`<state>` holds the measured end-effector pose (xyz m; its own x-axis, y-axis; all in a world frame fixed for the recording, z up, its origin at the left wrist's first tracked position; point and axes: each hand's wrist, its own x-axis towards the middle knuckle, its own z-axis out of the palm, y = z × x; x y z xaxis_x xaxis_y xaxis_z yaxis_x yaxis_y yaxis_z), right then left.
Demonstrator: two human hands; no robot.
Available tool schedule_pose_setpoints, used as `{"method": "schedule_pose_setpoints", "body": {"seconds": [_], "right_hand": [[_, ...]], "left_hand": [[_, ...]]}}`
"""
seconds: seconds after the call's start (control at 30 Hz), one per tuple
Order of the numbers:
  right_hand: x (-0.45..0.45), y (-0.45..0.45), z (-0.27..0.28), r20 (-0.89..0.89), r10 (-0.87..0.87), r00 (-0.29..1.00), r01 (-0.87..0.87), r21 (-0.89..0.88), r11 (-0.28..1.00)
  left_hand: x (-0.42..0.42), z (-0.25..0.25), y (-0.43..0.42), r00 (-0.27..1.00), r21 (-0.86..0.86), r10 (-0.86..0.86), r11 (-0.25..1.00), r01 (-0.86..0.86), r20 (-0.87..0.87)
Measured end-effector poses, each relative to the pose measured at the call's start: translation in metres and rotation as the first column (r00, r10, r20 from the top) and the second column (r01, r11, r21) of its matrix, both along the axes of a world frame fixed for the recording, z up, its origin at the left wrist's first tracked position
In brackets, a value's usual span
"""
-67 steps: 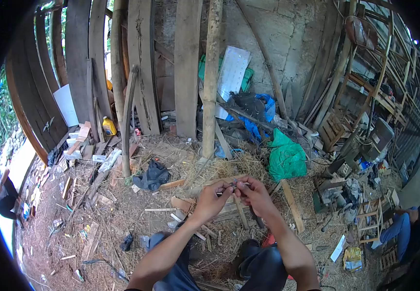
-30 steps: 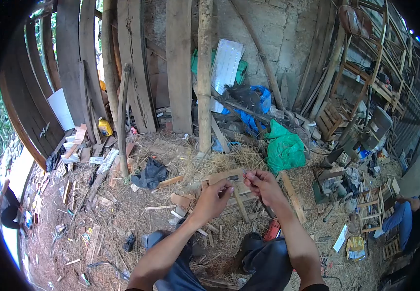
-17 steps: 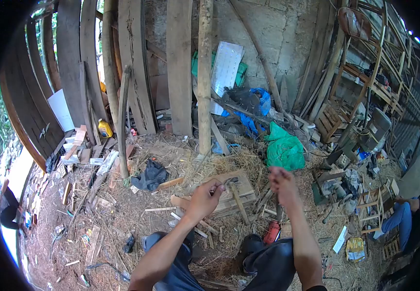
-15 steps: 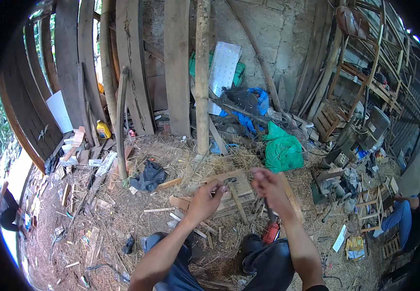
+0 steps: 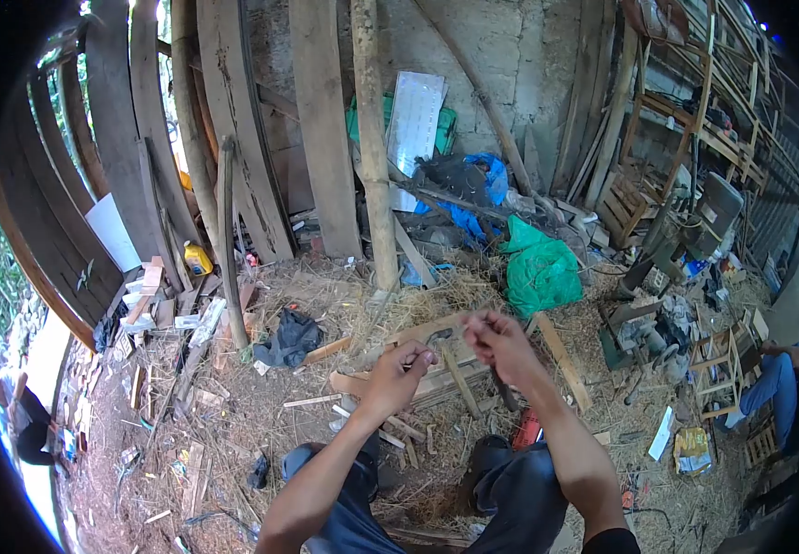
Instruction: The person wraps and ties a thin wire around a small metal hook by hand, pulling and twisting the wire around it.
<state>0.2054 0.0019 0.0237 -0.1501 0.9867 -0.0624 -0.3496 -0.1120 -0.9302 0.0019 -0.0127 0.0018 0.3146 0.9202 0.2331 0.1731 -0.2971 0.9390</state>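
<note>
Hammer (image 5: 460, 383) lies on a wooden board (image 5: 434, 382) on the ground, head toward 11 o'clock, handle toward 5; clock centred on it throughout. Left hand (image 5: 397, 377) at 9 o'clock, just beside the handle in view, fingers curled, thumb and index tips close together; can't tell if anything is pinched. Right hand (image 5: 499, 345) at 2 o'clock, fingers loosely bent, narrow, tips blurred; can't tell if it holds something small. Hands well apart from each other. Dark strip (image 5: 504, 391) just below right hand, at 3 o'clock, too unclear to name. Red object (image 5: 528, 428) at 4 o'clock, near the knee. Long plank (image 5: 564, 362) at 3, green bag (image 5: 544, 279) between 1 and 2. Crumpled black plastic (image 5: 290, 340) near 10, yellow jug (image 5: 198, 258) at 10, farther out. Another person (image 5: 773, 392) in blue trousers at 3, right edge, partly cut by the dark rim.
</note>
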Motion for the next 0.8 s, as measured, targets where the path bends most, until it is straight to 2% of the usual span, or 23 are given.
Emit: {"method": "schedule_pose_setpoints", "body": {"seconds": [0.07,0.1,0.27,0.33,0.57,0.63,0.7,0.8], "right_hand": [[-0.016,-0.007,-0.003,0.139,0.135,0.981,-0.14,0.025,0.99],[-0.021,-0.011,-0.003,0.117,0.206,0.972,-0.211,0.039,0.977],[-0.016,-0.001,-0.005,0.038,0.241,0.97,-0.242,0.022,0.97],[-0.013,0.0,-0.004,0.079,0.227,0.971,-0.226,-0.017,0.974],[-0.002,0.008,-0.005,0.123,0.166,0.978,-0.17,0.019,0.985],[0.01,0.015,-0.005,0.152,-0.177,0.972,0.184,-0.033,0.982],[0.058,0.035,-0.016,-0.045,-0.304,0.951,0.305,0.017,0.952],[0.078,0.03,-0.027,-0.141,-0.319,0.937,0.329,0.053,0.943]], "left_hand": [[0.002,-0.002,0.003,0.999,0.004,-0.01,1.0,0.01,0.039],[0.003,-0.003,0.004,0.995,-0.043,-0.028,0.999,0.032,0.098],[0.004,-0.005,0.005,0.975,-0.117,-0.042,0.991,0.068,0.217],[0.004,0.004,0.002,0.969,-0.272,-0.065,0.953,0.131,0.239],[0.01,0.005,-0.002,0.972,-0.241,-0.045,0.965,0.102,0.232],[0.008,-0.003,-0.001,0.969,-0.217,-0.088,0.966,0.14,0.233],[0.001,0.0,-0.008,0.971,-0.216,-0.092,0.966,0.141,0.222],[-0.009,0.003,-0.001,0.974,-0.248,-0.054,0.963,0.11,0.221]]}}
